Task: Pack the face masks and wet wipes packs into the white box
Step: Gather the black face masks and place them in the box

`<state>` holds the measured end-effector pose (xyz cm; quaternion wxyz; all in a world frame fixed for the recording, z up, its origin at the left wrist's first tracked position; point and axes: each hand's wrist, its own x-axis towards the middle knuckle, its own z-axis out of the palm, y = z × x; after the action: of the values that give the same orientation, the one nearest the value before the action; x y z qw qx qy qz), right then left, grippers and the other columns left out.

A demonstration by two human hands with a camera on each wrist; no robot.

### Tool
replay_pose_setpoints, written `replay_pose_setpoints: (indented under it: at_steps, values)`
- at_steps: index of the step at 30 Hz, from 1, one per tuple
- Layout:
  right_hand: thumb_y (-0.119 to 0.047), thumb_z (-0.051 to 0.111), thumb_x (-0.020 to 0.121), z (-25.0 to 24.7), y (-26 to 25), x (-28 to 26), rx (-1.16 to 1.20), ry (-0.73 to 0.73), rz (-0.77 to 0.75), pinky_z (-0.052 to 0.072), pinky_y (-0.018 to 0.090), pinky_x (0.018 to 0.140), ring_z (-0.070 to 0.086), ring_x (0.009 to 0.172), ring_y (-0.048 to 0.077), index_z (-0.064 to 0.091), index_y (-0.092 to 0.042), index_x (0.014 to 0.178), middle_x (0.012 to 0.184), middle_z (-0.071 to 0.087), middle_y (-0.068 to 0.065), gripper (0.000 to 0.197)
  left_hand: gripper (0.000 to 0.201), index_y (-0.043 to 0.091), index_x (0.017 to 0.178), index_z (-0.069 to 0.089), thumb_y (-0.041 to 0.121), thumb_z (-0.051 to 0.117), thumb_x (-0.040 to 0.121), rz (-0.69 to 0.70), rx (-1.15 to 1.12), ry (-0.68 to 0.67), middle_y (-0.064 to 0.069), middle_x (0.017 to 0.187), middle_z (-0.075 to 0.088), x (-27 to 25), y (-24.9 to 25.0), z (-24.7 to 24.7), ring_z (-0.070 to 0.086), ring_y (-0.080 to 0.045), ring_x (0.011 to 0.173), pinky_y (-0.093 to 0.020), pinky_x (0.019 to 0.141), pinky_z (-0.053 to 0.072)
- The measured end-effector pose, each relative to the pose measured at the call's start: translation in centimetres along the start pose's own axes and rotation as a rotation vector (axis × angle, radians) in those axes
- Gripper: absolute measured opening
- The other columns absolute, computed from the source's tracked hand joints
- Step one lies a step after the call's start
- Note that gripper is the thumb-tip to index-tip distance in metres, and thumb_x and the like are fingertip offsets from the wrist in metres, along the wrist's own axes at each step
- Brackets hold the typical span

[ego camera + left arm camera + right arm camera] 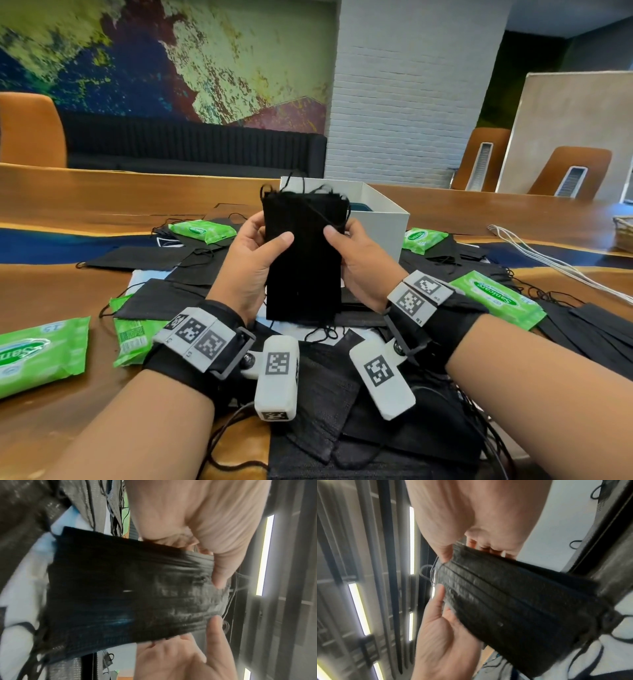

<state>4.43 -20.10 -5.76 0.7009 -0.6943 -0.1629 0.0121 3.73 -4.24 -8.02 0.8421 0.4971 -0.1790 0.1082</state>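
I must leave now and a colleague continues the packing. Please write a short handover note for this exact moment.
Left hand and right hand: both grip one stack of black masks, held upright above the table, in front of the white box.
Box: open; something dark shows inside, contents unclear.
Left to pack: the held stack, many loose masks across the table, and wet wipes packs, at least five: far left, near left, by the left wrist, far right, near right.
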Motion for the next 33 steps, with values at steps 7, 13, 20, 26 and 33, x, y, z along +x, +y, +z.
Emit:
replay_pose_setpoints:
  at_steps: [7,13,20,26,33]
  values:
    - [-0.058,0.052,0.085,-0.7,2.2,0.0,-0.221,-0.053,0.195,0.049,0.043,0.097,0.062,0.106,0.021,0.032,-0.020,0.132,0.121,0.057,0.007,0.064,0.035,0.018,0.108,0.058,0.006,0.071,0.076,-0.092,0.081,0.041,-0.008,0.103,0.069,0.0,-1.1,-0.1,0.068,-0.024,0.096,-0.037,0.078,0.055]
    - [-0.061,0.063,0.064,-0.1,2.3,0.2,-0.315,-0.089,0.261,0.043,0.045,0.103,0.056,0.116,0.025,0.031,-0.019,0.138,0.129,0.054,0.008,0.090,0.021,0.016,0.102,0.054,0.000,0.059,0.089,-0.132,0.089,0.046,-0.004,0.092,0.070,0.1,-1.1,0.0,0.068,-0.020,0.086,-0.033,0.073,0.057]
    - [-0.030,0.044,0.099,0.3,0.9,-0.4,-0.697,-0.138,0.302,0.036,0.032,0.103,0.047,0.124,0.028,0.026,-0.009,0.142,0.138,0.047,0.011,0.052,0.019,0.021,0.105,0.051,0.004,0.051,0.095,-0.081,-0.007,0.133,-0.011,0.115,0.061,0.3,-0.6,0.2,0.060,-0.027,0.108,-0.050,0.088,0.052]
    - [-0.020,0.033,0.102,0.6,-0.2,-1.4,-0.832,-0.193,0.282,0.038,0.036,0.103,0.048,0.121,0.034,0.033,-0.006,0.141,0.138,0.044,0.015,0.041,0.019,0.028,0.108,0.048,0.013,0.051,0.097,0.011,-0.148,0.249,-0.003,0.111,0.064,0.6,0.0,-0.4,0.062,-0.024,0.108,-0.051,0.084,0.053]
    - [-0.015,0.033,0.101,-0.8,-1.7,-1.0,-0.787,-0.053,0.057,0.043,0.024,0.080,0.054,0.098,0.022,0.045,-0.011,0.129,0.115,0.055,0.011,0.030,0.030,0.022,0.123,0.049,0.012,0.053,0.095,-0.075,-0.005,0.151,-0.003,0.112,0.067,0.3,0.1,-0.2,0.066,-0.019,0.101,-0.034,0.075,0.056]
